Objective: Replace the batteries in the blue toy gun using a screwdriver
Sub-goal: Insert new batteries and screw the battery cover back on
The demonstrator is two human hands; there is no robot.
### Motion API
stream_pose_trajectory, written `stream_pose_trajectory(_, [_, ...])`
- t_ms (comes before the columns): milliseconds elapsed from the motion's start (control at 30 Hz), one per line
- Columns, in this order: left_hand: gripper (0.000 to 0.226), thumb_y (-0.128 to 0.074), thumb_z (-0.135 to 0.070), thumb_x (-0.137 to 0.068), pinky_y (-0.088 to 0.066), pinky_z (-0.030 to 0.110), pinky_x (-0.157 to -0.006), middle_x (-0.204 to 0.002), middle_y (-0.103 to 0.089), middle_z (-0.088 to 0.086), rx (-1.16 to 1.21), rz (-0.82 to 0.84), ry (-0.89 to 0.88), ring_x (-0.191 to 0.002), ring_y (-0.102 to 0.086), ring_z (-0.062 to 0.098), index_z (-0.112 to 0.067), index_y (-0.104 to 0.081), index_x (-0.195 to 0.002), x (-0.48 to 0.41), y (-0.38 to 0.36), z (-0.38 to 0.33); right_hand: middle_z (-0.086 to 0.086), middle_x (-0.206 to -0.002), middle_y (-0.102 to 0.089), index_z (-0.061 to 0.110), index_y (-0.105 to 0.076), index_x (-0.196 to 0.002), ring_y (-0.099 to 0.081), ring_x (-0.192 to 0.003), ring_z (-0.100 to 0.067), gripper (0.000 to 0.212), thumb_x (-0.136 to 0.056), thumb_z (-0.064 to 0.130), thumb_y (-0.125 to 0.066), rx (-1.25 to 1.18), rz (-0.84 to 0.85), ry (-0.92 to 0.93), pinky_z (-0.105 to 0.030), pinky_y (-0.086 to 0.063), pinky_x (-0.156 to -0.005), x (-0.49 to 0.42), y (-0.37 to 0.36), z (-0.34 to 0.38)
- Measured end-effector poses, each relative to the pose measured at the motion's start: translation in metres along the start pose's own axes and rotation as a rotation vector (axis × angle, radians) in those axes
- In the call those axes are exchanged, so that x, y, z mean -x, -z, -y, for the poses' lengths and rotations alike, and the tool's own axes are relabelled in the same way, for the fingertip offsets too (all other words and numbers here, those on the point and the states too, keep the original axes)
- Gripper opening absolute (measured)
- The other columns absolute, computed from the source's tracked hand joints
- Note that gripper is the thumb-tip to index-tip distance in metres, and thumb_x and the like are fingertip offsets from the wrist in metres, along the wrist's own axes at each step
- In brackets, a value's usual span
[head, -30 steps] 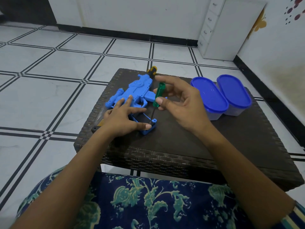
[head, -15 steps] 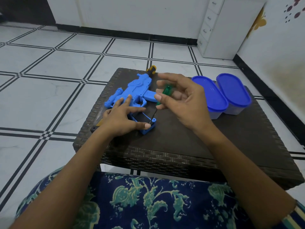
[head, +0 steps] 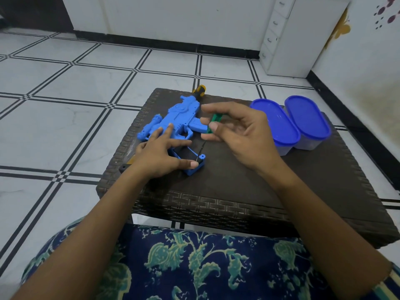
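Observation:
The blue toy gun (head: 177,120) lies flat on the dark woven table (head: 249,191), muzzle toward the left. Its blue battery box (head: 193,164) sits at the near end, under my left hand (head: 160,154), which presses on it with fingers spread and the thumb on its near edge. My right hand (head: 240,135) pinches the green handle of a small screwdriver (head: 213,124) between thumb and fingers. The thin dark shaft slants down and left, with its tip on the battery box by my left thumb.
Two clear tubs with blue lids (head: 276,124) (head: 307,118) stand side by side at the table's right. A yellow-and-black tool handle (head: 200,90) pokes out behind the gun. A small dark piece (head: 123,167) lies at the table's left edge. White tiled floor surrounds the table.
My right hand has tilted the screwdriver from nearly upright to leaning right, and its fingers have shifted on the handle. My left hand stays on the battery box.

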State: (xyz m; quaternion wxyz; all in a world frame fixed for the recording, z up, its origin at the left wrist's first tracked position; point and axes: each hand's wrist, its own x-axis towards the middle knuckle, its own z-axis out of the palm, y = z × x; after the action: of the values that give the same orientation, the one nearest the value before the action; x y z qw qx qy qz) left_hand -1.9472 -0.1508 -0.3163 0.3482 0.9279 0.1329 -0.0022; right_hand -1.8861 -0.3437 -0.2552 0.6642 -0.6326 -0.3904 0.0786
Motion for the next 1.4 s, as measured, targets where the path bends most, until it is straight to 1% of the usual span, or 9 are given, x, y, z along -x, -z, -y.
stream_pose_trajectory(200, [0.064,-0.074,-0.062,-0.062,-0.008,0.054,-0.116,-0.159,-0.004,-0.015,-0.010,0.004,0.004,-0.146,0.005,0.009,-0.055,-0.052,-0.122,-0.0005,-0.0004,-0.0006,-0.012,-0.103,-0.071,0.002,-0.069,-0.109,-0.068,-0.103,-0.020,0.029,-0.082,-0.010,-0.068,0.137,-0.047,0.065,-0.036,-0.057,-0.088,-0.0015,0.0016,-0.0050])
stream_pose_trajectory(400, [0.064,-0.075,-0.062,-0.062,-0.009,0.055,-0.116,-0.159,-0.006,-0.013,0.007,-0.003,-0.011,-0.146,0.004,0.010,-0.055,-0.053,-0.121,-0.0013,-0.0006,0.0018,-0.016,-0.102,-0.070,0.003,-0.070,-0.105,-0.071,-0.094,-0.023,0.023,-0.087,-0.010,-0.063,0.062,-0.041,0.040,-0.037,-0.061,-0.077,-0.0010,0.0009,-0.0032])
stream_pose_trajectory(533, [0.064,-0.075,-0.062,-0.061,-0.010,0.056,-0.115,-0.159,-0.005,-0.013,0.004,-0.002,-0.010,-0.146,0.004,0.010,-0.055,-0.053,-0.121,-0.0018,-0.0009,0.0020,-0.018,-0.110,-0.067,0.003,-0.070,-0.107,-0.065,-0.109,-0.024,0.034,-0.081,-0.018,-0.063,0.142,-0.009,0.104,-0.028,-0.058,-0.082,-0.0028,0.0030,-0.0046])
stream_pose_trajectory(667, [0.064,-0.074,-0.063,-0.062,-0.009,0.056,-0.115,-0.159,-0.005,-0.014,-0.007,0.003,-0.005,-0.146,0.004,0.010,-0.056,-0.052,-0.121,-0.0017,-0.0005,0.0012,-0.019,-0.103,-0.067,0.002,-0.070,-0.106,-0.068,-0.098,-0.026,0.029,-0.087,-0.016,-0.058,0.062,-0.022,0.060,-0.037,-0.061,-0.076,-0.0015,0.0012,-0.0042])
stream_pose_trajectory(1033, [0.068,-0.072,-0.065,-0.061,-0.007,0.057,-0.116,-0.159,-0.003,-0.013,-0.024,0.014,0.000,-0.146,0.006,0.011,-0.055,-0.051,-0.124,-0.0015,0.0008,0.0001,-0.016,-0.101,-0.068,0.001,-0.068,-0.107,-0.071,-0.095,-0.028,0.022,-0.088,-0.009,-0.063,0.001,-0.052,0.020,-0.033,-0.061,-0.069,-0.0013,0.0017,-0.0011])
stream_pose_trajectory(1167, [0.066,-0.073,-0.063,-0.062,-0.007,0.056,-0.116,-0.159,-0.003,-0.014,-0.006,0.006,0.000,-0.146,0.007,0.011,-0.055,-0.051,-0.123,-0.0011,0.0008,0.0011,-0.013,-0.119,-0.067,0.004,-0.069,-0.111,-0.062,-0.116,-0.022,0.029,-0.084,-0.006,-0.067,0.111,0.007,0.067,-0.042,-0.058,-0.087,-0.0026,0.0036,-0.0047])
stream_pose_trajectory(1233, [0.066,-0.073,-0.063,-0.062,-0.007,0.056,-0.116,-0.159,-0.004,-0.013,-0.006,0.008,-0.006,-0.146,0.006,0.011,-0.055,-0.051,-0.123,-0.0019,-0.0001,0.0016,-0.017,-0.125,-0.062,0.006,-0.067,-0.114,-0.059,-0.121,-0.024,0.035,-0.087,-0.014,-0.057,0.084,0.047,0.054,-0.039,-0.059,-0.084,-0.0015,0.0021,-0.0050])
stream_pose_trajectory(1333, [0.064,-0.074,-0.062,-0.061,-0.008,0.055,-0.116,-0.159,-0.005,-0.014,0.007,0.002,-0.004,-0.146,0.005,0.010,-0.056,-0.053,-0.121,-0.0017,-0.0008,0.0009,-0.022,-0.112,-0.066,0.008,-0.067,-0.112,-0.068,-0.104,-0.028,0.029,-0.090,-0.009,-0.059,0.010,0.018,-0.007,-0.034,-0.062,-0.067,0.0001,-0.0004,-0.0016])
stream_pose_trajectory(1400, [0.063,-0.075,-0.061,-0.062,-0.008,0.054,-0.116,-0.159,-0.005,-0.014,0.002,-0.004,-0.005,-0.146,0.004,0.009,-0.055,-0.053,-0.121,-0.0012,-0.0004,0.0010,-0.019,-0.107,-0.069,0.009,-0.069,-0.110,-0.071,-0.098,-0.024,0.026,-0.086,-0.002,-0.068,0.047,-0.012,0.013,-0.037,-0.062,-0.070,-0.0005,-0.0003,-0.0022])
